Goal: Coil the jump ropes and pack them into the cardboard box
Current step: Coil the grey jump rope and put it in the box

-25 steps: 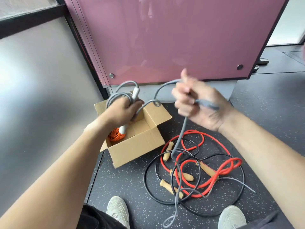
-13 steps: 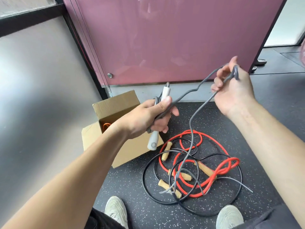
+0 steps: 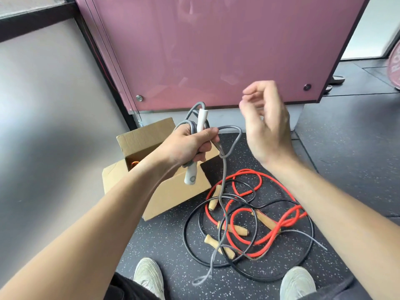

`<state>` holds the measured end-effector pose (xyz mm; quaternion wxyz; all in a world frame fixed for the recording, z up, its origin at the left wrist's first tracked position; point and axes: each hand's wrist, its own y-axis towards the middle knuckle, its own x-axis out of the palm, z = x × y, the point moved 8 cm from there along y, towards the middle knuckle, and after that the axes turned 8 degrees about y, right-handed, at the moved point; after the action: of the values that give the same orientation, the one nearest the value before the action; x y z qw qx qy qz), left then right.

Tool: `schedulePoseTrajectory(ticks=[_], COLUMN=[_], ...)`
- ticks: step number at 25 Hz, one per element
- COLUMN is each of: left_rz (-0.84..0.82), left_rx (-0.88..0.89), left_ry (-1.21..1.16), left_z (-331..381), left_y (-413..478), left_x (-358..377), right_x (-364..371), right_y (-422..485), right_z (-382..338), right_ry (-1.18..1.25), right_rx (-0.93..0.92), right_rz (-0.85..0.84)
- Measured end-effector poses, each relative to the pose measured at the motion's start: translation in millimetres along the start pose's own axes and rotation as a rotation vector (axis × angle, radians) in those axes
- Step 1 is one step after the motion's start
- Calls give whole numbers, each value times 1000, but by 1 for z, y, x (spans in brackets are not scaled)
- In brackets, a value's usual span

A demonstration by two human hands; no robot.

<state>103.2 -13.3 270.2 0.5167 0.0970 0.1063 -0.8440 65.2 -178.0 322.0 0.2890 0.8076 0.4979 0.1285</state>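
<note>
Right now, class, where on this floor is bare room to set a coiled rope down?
Bare floor lies between the cardboard box, the black rope and the left shoe; more lies right of the pink panel, past the right hand. Crowded: the tangle of red rope, black rope and wooden handles.

Single wide-angle view from the wearer's head, facing forward and steeply down. Left hand [image 3: 186, 146] and right hand [image 3: 266, 126] lie close to the lens, mid-frame; the dark speckled floor [image 3: 346, 148] lies farther below, a glossy pink panel [image 3: 216, 50] ahead.
</note>
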Motion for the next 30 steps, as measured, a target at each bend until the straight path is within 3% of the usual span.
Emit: schedulePoseTrajectory(ticks=[1,3,5,9,12,14,17,18,20,22,25,28,30], left_rz=[18,64,111,221,349,464,471,398,186,-42,-385,-814,-820], left_rx=[5,20,17,19,5,30,88,91,62,-104,-305,-208,-16], left_ry=[-34,-175,-331,-412,-358,23,998,1173,1243,976,344,-413,-902], left_z=[2,7,8,8,0,-3,2,1,-7,-22,-21,23,62], left_y=[1,3,3,2,0,-4,-4,-2,1,0,-22,-51,-50], left_x=[0,-5,-16,-43,-64,-82,-73,-59,-27,2,38,70,63], right_x=[10,38,61,77,74,60,41,34,18,2,-15,-14,16], right_y=[-4,-18,-37,-54,-50,-35,-18,-13,-3,1,2,9,-1], right_z=[-4,13,30,41,34,27,21,18,11,4,-6,-7,15], right_ry=[74,303,321,-113,-125,-158,-285,-367,-618,-834,-876,-602,-346], right_rx=[-24,234,382,198,171,84,-125,-227,-408,-513,-573,-431,-108], right_rz=[-82,-310,-516,-703,-716,-602,-446,-372,-210,-66,23,-52,-293])
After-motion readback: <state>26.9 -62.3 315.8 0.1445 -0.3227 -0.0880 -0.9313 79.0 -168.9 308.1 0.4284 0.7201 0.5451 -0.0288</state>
